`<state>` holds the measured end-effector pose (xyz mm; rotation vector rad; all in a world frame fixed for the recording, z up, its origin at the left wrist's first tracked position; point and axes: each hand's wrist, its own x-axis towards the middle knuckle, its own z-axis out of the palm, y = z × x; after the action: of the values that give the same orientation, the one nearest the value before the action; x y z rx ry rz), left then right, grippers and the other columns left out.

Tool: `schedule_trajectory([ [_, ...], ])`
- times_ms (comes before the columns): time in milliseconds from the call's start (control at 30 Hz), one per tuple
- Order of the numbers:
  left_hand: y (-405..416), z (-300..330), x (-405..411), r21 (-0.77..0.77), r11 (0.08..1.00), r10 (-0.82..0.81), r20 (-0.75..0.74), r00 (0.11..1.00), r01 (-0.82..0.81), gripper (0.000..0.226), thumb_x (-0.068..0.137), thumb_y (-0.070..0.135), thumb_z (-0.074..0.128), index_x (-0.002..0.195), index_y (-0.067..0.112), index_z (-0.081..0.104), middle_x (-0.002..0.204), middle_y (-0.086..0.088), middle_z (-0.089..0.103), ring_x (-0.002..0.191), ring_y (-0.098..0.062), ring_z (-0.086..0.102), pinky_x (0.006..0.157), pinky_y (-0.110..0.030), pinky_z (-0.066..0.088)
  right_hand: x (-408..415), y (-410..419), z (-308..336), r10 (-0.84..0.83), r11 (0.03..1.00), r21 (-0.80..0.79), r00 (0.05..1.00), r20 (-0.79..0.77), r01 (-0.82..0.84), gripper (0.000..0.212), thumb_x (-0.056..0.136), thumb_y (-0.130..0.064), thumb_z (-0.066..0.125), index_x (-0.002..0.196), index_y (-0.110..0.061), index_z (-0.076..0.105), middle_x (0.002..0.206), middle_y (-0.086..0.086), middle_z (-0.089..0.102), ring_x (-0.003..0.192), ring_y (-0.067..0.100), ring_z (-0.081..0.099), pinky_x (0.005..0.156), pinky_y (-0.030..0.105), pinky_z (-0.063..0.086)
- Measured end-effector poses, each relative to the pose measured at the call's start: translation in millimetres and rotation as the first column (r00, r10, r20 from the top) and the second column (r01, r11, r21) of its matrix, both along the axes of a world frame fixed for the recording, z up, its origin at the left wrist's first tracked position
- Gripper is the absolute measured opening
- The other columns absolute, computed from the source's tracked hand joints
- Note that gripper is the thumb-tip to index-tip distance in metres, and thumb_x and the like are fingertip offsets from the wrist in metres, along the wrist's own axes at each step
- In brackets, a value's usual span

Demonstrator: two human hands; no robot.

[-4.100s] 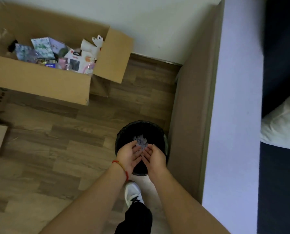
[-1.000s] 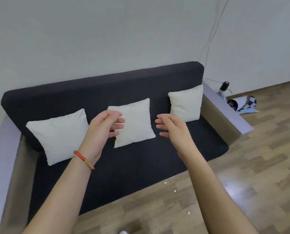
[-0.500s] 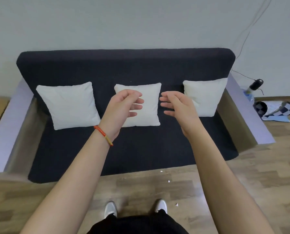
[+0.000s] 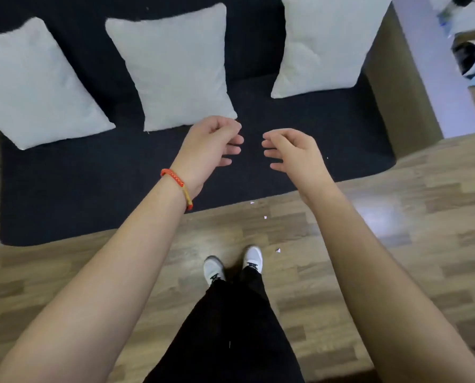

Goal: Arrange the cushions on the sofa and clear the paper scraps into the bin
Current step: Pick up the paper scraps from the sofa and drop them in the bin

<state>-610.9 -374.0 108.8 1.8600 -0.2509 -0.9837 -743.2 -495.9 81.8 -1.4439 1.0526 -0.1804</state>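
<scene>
3 white cushions lean on the sofa (image 4: 98, 172) back: left cushion (image 4: 34, 84), mid cushion (image 4: 175, 67), right cushion (image 4: 324, 42). Left hand (image 4: 208, 150) & right hand (image 4: 294, 153) hover over the seat, fingers loosely curled, holding nothing. Paper scraps (image 4: 278, 250) lie on the floor (image 4: 396, 244) near the shoes (image 4: 214, 268).

Three square white fabric cushions lean along the back of the dark navy fabric sofa (image 4: 92, 189): left cushion (image 4: 34, 84), middle cushion (image 4: 175, 67), right cushion (image 4: 324, 42), narrow dark gaps between them. Front strip of seat bare apart from one tiny white paper scrap (image 4: 327, 158), hands could pass there. Tan sofa armrest (image 4: 396, 92) walls the right end. Wooden plank floor (image 4: 396, 244) open, few small white paper scraps (image 4: 278, 250) near white shoes (image 4: 214, 268).
</scene>
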Motion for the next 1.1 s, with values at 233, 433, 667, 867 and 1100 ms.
schedule_trajectory([
  [233,-73,-226,-44,0.132,0.923,-0.359,-0.035,0.933,0.360,0.015,0.100,0.024,0.061,0.110,0.023,0.072,0.107,0.003,0.077,0.100,-0.015,0.076,0.091,-0.037,0.064,-89,-18,-244,-0.207,0.978,-0.028,0.968,-0.143,0.205,0.024,0.096,-0.033,0.066,0.094,-0.011,0.074,0.086,0.005,0.075,0.078,0.011,0.069,0.081,0.041,0.060],
  [433,-102,-422,-109,0.062,0.906,-0.396,-0.219,0.892,0.418,0.016,0.105,0.028,0.059,0.112,0.025,0.073,0.108,0.002,0.079,0.101,-0.010,0.077,0.096,-0.036,0.062,-177,9,-504,-0.341,0.923,0.044,0.865,-0.369,0.383,0.038,0.086,-0.046,0.067,0.088,-0.008,0.067,0.075,0.001,0.068,0.070,0.021,0.064,0.072,0.054,0.058],
  [667,-114,-645,-168,0.219,0.759,-0.615,-0.067,0.786,0.613,0.028,0.093,0.008,0.069,0.119,0.019,0.070,0.107,0.002,0.067,0.095,-0.009,0.064,0.070,-0.008,0.048,-238,44,-733,-0.264,0.906,0.082,0.706,-0.657,0.414,0.020,0.094,-0.025,0.066,0.112,-0.017,0.062,0.097,0.007,0.073,0.094,0.030,0.070,0.070,0.029,0.046],
  [867,-112,-780,-152,0.484,0.608,-0.755,0.106,0.647,0.630,0.037,0.086,0.008,0.078,0.112,0.030,0.066,0.121,0.001,0.067,0.106,-0.015,0.066,0.083,-0.021,0.046,-229,66,-800,-0.217,0.947,0.030,0.704,-0.676,0.320,0.029,0.095,-0.005,0.049,0.120,-0.019,0.053,0.118,0.013,0.053,0.102,0.038,0.063,0.091,0.042,0.054],
  [1100,-116,-843,-155,0.598,0.530,-0.821,0.184,0.541,0.601,0.036,0.085,0.014,0.084,0.115,0.023,0.067,0.119,-0.004,0.059,0.093,-0.019,0.064,0.083,-0.027,0.052,-228,78,-804,-0.235,0.963,-0.058,0.713,-0.661,0.264,0.026,0.089,0.001,0.041,0.099,-0.019,0.055,0.099,0.000,0.044,0.092,0.027,0.058,0.085,0.042,0.054],
])
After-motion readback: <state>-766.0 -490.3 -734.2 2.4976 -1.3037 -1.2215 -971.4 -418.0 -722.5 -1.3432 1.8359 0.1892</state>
